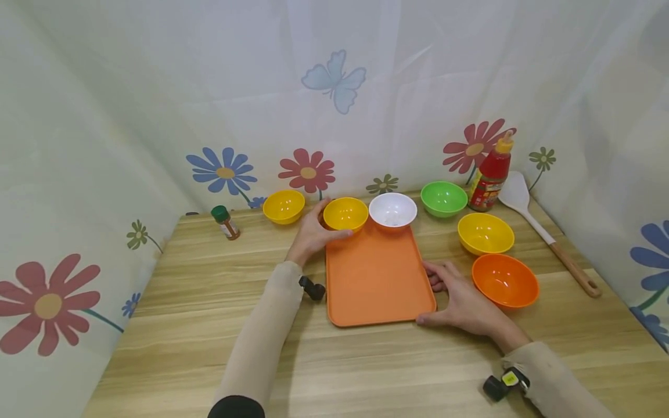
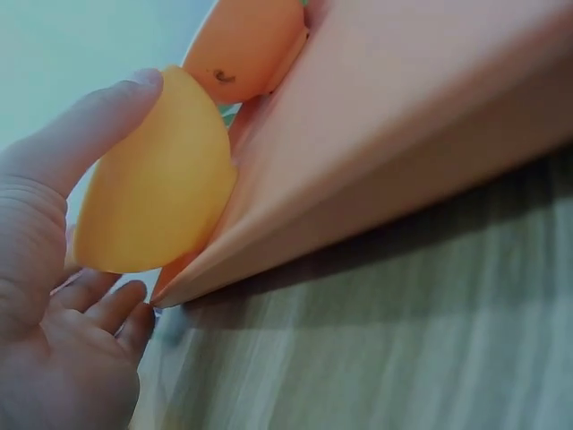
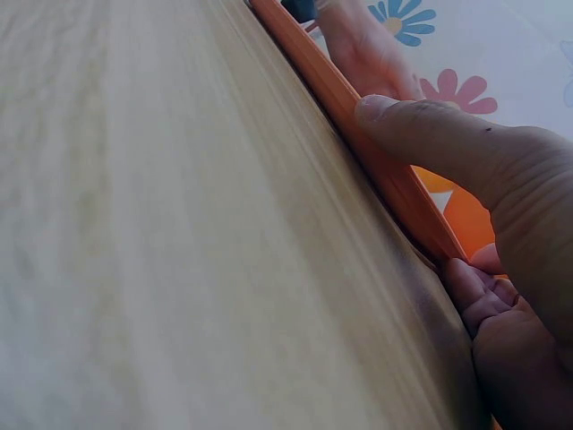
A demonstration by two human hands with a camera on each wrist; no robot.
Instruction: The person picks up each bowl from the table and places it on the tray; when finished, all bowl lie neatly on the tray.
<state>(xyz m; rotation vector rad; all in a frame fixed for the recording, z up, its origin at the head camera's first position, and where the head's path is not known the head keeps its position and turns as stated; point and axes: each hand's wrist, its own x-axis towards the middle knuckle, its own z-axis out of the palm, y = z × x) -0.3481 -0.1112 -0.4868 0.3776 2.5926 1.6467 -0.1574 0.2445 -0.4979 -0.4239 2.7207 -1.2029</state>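
Observation:
An orange tray (image 1: 378, 281) lies on the wooden table. At its far left corner my left hand (image 1: 313, 232) holds a yellow bowl (image 1: 345, 214), the thumb at the near side and the fingers around the left and back. The left wrist view shows the thumb on the yellow bowl (image 2: 157, 179) near its rim, with fingers beneath. Beside that bowl, a white bowl (image 1: 393, 210) sits at the tray's far right corner. My right hand (image 1: 462, 299) grips the tray's near right corner, thumb at the front edge and curled fingers along the right side.
Right of the tray are a green bowl (image 1: 443, 199), another yellow bowl (image 1: 486, 233), an orange bowl (image 1: 505, 281), a red sauce bottle (image 1: 490, 177) and a spatula (image 1: 543, 232). On the left stand a yellow bowl (image 1: 284, 206) and a green-capped spice jar (image 1: 226, 222). Patterned curtains (image 1: 334, 116) border the table.

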